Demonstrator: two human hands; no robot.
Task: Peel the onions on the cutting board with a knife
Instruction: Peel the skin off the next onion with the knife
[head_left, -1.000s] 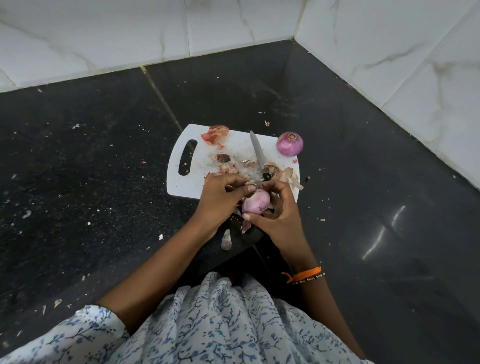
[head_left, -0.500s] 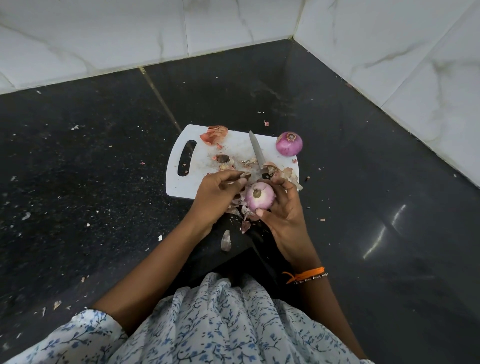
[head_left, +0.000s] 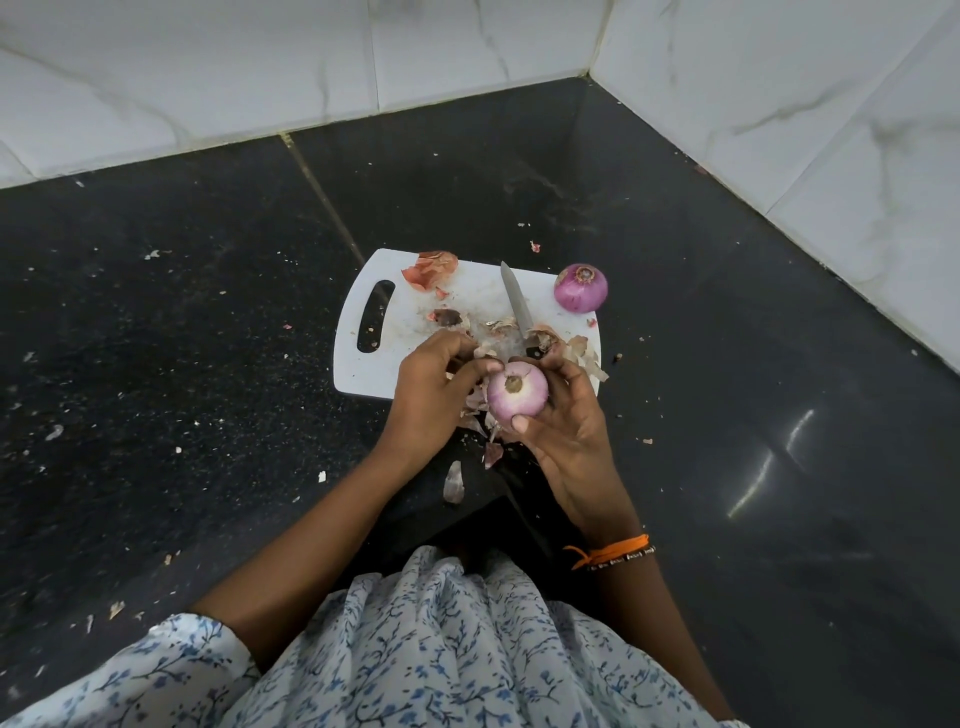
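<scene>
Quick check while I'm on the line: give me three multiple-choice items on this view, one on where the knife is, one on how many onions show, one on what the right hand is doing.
1. Where is the knife?
A. In the left hand
B. Lying on the cutting board
C. On the floor

2. How many onions show?
A. One
B. Two
C. Four

3. What is the right hand doing?
A. Holding an onion
B. Resting flat on the floor
C. Gripping the knife

Answers:
1 B, its blade lies on the white board.
2 B, the held onion plus the onion at the board's corner.
3 A, its fingers curl round the onion, which the left hand touches.
</scene>
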